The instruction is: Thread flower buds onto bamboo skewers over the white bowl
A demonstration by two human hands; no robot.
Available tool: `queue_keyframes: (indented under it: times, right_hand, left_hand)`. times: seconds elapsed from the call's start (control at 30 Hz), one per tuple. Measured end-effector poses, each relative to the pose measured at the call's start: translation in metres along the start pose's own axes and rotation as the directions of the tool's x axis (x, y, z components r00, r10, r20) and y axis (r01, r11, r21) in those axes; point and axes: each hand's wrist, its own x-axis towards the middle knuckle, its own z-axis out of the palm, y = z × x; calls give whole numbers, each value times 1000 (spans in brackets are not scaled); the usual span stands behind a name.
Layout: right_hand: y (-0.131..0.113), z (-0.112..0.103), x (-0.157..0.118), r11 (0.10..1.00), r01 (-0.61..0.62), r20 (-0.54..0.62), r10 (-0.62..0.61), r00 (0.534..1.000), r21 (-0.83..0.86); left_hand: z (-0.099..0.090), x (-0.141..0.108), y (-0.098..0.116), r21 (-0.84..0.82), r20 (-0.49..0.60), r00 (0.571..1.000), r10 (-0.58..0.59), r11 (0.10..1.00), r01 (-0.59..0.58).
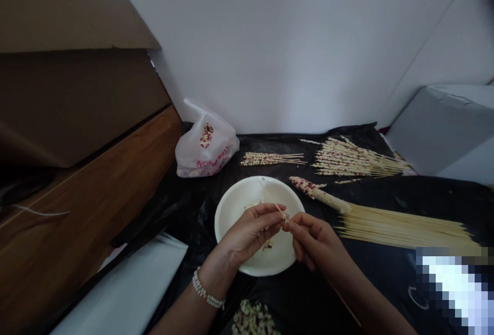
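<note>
Over a white bowl (227,216), both my hands meet around a thin wooden stick (271,197). My left hand (257,227), with a beaded bracelet on its wrist, pinches the stick and a small pale piece (285,217) on it. My right hand (314,237) grips the same stick close beside the left fingertips, and the stick's lower end shows under the right forearm. A few small pale and dark red pieces (267,245) lie in the bowl, partly hidden behind my left hand.
Behind the bowl are a plastic bag (206,150) and threaded sticks (262,158). More threaded sticks (347,157), a corn cob (318,194) and bare sticks (405,224) lie right. Loose pieces (254,319) lie in front; a wooden board (77,211) stands left.
</note>
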Motion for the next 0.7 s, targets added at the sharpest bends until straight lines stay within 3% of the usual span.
queue_keyframes:
  times: [0.23,0.53,0.7]
  right_hand:
    - [1,-2,1,1000,-1,-11,1,1000,21]
    - [2,-2,1,999,-8,0,8,1000,53]
    - [2,-1,1,998,5,-6,-5,1000,68]
  left_hand:
    - [-3,8,11,-431,-236,964,-120,902,7]
    - [-16,11,20,-414,-276,954,-121,910,-4]
    - [-12,7,24,-382,-252,963,-90,924,-14]
